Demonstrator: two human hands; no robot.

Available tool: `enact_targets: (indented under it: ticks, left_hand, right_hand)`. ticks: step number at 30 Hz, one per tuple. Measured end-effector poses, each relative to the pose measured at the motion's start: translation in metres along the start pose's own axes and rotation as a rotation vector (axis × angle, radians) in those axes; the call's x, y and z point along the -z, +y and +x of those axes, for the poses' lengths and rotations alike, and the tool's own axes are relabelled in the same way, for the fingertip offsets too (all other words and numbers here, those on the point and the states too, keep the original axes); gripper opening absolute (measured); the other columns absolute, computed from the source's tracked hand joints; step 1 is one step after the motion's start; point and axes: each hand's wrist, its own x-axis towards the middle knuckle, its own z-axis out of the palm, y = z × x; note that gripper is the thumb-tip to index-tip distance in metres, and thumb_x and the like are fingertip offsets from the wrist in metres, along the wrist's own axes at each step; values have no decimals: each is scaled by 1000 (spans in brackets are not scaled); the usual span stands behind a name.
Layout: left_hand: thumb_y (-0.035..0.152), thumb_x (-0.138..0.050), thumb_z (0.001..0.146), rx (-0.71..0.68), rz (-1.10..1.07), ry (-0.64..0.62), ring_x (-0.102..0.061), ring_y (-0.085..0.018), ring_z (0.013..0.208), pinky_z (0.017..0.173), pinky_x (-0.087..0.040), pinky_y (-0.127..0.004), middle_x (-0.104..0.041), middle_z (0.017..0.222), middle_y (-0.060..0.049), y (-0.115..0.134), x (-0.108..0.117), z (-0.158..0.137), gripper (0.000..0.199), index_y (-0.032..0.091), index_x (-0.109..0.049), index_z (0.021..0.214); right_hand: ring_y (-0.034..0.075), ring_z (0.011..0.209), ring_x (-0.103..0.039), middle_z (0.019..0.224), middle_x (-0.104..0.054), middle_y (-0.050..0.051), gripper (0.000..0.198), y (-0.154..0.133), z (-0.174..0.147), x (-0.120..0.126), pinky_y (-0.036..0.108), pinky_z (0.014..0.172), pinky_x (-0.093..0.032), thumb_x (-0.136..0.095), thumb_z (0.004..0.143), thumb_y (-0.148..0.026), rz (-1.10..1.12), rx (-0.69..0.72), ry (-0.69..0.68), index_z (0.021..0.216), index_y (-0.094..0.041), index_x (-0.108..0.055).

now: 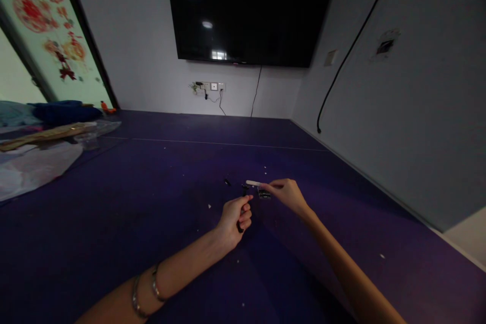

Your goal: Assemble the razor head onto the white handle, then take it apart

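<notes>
Dim light left the purple floor (152,253) murky; white reflections glared on the black television (254,15), the decorated door (34,63) glowed pale, and wide-angle distortion slanted the edges.

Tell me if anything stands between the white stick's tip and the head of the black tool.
Nothing visible does. The white stick in the right hand ends close by the black tool in the left hand; whether they touch is unclear. A small dark item shows to one side, by the right hand.
</notes>
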Motion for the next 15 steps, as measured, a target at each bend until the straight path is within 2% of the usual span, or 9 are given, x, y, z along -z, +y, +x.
enact_targets:
  ticks: [4,8,12,15]
  left_hand:
    - [10,-44,85,-6,3,13,-23,1,28,30,-9,-16,-38,48,8,-1,-1,-2,13,10,-56,80]
    - [10,-44,85,-7,5,11,-23,1,28,30,-10,-16,-39,48,7,-2,-1,-3,13,10,-55,79]
    - [10,-43,86,-13,12,18,-23,1,28,30,-8,-16,-39,47,8,-3,0,-2,14,10,-55,80]
    - [10,-43,86,-13,25,36,-23,1,28,31,-8,-16,-39,47,8,-5,1,1,14,10,-55,79]
  right_hand:
    - [17,59,-59,65,-69,5,50,-6,-2,-1,24,53,-35,-49,77,-60,80,56,-61,71,-17,-73]
    - [17,58,-60,61,-69,5,48,-9,-3,1,25,54,-35,-51,76,-60,-50,54,15,70,-19,-75]
    - [16,57,-60,64,-70,5,47,-11,-5,3,24,54,-36,-49,78,-59,-44,103,-32,70,-20,-75]
    - [15,59,-61,64,-71,4,45,-14,-6,3,23,56,-37,-49,79,-58,-125,118,21,71,-22,-75]
